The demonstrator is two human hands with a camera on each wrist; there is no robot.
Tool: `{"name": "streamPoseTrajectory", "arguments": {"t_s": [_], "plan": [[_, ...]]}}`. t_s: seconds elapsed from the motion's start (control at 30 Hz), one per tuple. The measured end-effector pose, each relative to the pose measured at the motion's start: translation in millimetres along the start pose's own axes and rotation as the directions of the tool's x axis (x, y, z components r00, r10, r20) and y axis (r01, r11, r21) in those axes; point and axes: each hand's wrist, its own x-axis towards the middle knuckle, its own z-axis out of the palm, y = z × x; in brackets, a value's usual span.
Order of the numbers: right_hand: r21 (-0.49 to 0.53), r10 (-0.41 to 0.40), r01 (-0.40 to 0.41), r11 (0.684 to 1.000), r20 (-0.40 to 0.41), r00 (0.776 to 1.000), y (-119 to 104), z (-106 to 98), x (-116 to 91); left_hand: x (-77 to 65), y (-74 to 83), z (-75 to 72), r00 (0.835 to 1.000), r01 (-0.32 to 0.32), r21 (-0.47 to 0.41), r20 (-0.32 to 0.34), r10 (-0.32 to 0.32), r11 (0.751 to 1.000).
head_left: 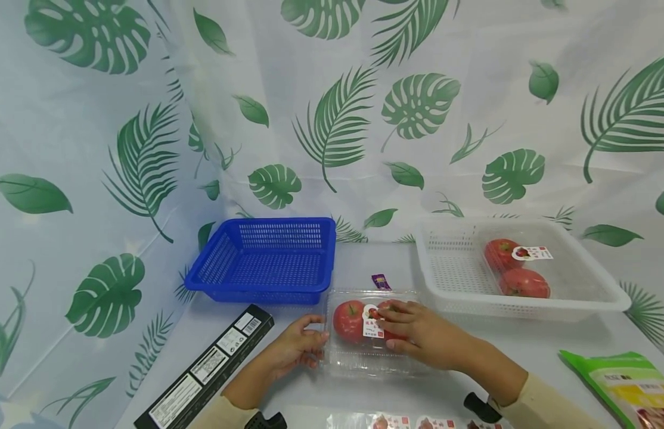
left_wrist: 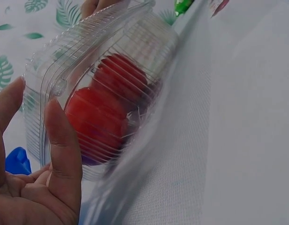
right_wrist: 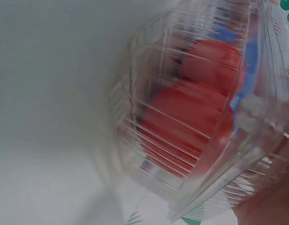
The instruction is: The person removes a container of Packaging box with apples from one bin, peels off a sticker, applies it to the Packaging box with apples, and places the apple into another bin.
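A clear plastic clamshell box (head_left: 375, 360) with two red apples (head_left: 349, 320) inside sits on the table in front of me. A white label (head_left: 373, 322) with a fruit picture lies on its lid. My right hand (head_left: 425, 333) rests on the lid with fingers extended, fingertips at the label's right side, partly hiding one apple. My left hand (head_left: 297, 345) is at the box's left edge; in the left wrist view its fingers (left_wrist: 62, 136) stand apart against the rim, loosely bent. The right wrist view shows the box's ribbed side, blurred.
Behind the box stand a blue basket (head_left: 262, 295) and a white basket (head_left: 514, 307) holding another labelled box of apples (head_left: 525, 283). A small purple packet (head_left: 381, 282) lies between them. A long black box (head_left: 208, 363) is left, a label sheet (head_left: 348, 420) in front, a green bag (head_left: 621, 381) right.
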Motion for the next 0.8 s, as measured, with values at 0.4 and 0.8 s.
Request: {"name": "streamPoseTrajectory", "arguments": {"t_s": [0.4, 0.8], "plan": [[0.131, 0.161, -0.122, 0.984, -0.350, 0.923, 9, 15, -22, -2.9, 0.2, 1.9, 1.000, 0.020, 0.009, -0.016, -0.020, 1.000], [0.068, 0.201, -0.189, 0.980, -0.301, 0.932, 16, 3, -17, -32.0, -1.3, 26.5, 0.986, 0.139, -0.151, -0.072, -0.151, 0.979]]}}
